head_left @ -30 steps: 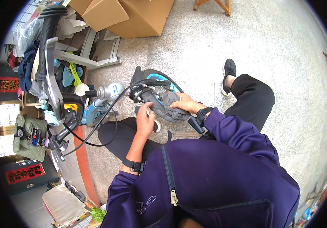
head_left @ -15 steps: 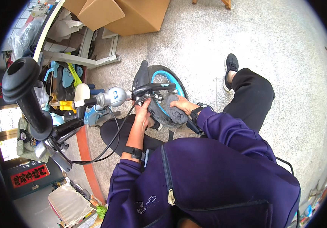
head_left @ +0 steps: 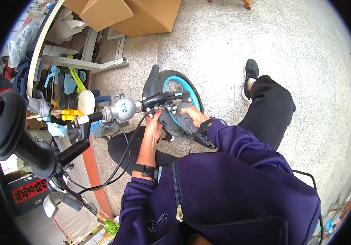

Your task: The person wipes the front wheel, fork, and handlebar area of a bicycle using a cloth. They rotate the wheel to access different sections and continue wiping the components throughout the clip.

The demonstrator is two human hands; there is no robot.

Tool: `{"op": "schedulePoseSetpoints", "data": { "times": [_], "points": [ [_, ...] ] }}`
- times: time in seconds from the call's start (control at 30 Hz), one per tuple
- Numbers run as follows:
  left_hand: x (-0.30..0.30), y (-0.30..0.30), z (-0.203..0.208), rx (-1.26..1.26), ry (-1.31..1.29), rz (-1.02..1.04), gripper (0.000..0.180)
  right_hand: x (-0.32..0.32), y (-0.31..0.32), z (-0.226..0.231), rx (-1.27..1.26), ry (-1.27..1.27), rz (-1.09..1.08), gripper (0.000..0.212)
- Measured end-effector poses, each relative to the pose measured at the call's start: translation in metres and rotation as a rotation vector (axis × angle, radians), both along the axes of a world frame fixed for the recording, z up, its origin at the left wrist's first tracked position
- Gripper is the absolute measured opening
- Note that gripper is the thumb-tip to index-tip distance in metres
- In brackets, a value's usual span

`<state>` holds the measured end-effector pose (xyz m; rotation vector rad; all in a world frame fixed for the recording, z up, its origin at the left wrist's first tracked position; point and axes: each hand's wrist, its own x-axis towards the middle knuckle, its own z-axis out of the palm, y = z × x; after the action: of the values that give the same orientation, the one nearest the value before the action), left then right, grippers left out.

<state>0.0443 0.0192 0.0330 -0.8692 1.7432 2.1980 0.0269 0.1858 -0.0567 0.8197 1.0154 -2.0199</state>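
- Near the middle of the view: front wheel (head_left: 191,87) of a small bike, black tyre and blue rim, seen obliquely, long axis running from the top down and slightly right
- Right hand (head_left: 195,115): closed on a bunched grey cloth (head_left: 184,119), which lies over the right-hand lower part of the wheel (exact contact with rim or tyre is under the cloth, can't confirm)
- Left hand (head_left: 153,128): fingers curled up at the brake hardware (head_left: 155,109); fingertips hidden, so can't tell if it grips or just rests
- Key relation: cloth sits right of the left hand, wheel partly between them; right hand is nearer the blue rim, left nearer the fork's inner end
- Black fork (head_left: 166,98) crosses above both hands, left to right, out from the silver head joint (head_left: 127,109)
- Containers: cardboard box (head_left: 153,16) at top, flap folded out, inside not visible; clear plastic bag (head_left: 22,41) upper left, contents unclear
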Motion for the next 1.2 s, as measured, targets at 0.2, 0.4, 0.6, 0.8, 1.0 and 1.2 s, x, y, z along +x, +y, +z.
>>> {"op": "schedulePoseSetpoints", "data": {
  "times": [0.2,0.4,0.6,0.8,1.0,1.2],
  "points": [
    [0.002,-0.008,0.008,-0.125,0.001,-0.071,0.069,-0.002,0.001,0.011,-0.098,0.120,-0.137,0.016],
    [0.002,-0.008,0.026,-0.284,0.017,-0.053,0.058,-0.010,-0.006,0.002,-0.011,0.131,-0.180,0.016],
    [-0.012,-0.022,0.038,-0.047,0.299,0.316,0.038,-0.001,0.001,-0.008,0.018,0.120,-0.001,0.020],
    [-0.029,-0.014,0.051,0.136,0.310,0.111,0.044,0.013,0.000,-0.031,0.188,0.160,0.194,0.071],
    [-0.026,-0.016,0.055,0.297,0.395,0.124,0.036,0.029,-0.008,-0.033,0.271,0.216,0.185,0.069],
    [-0.033,-0.017,0.057,0.403,0.622,0.055,0.034,0.005,-0.010,-0.028,0.107,0.349,-0.058,0.028]
  ]
}}
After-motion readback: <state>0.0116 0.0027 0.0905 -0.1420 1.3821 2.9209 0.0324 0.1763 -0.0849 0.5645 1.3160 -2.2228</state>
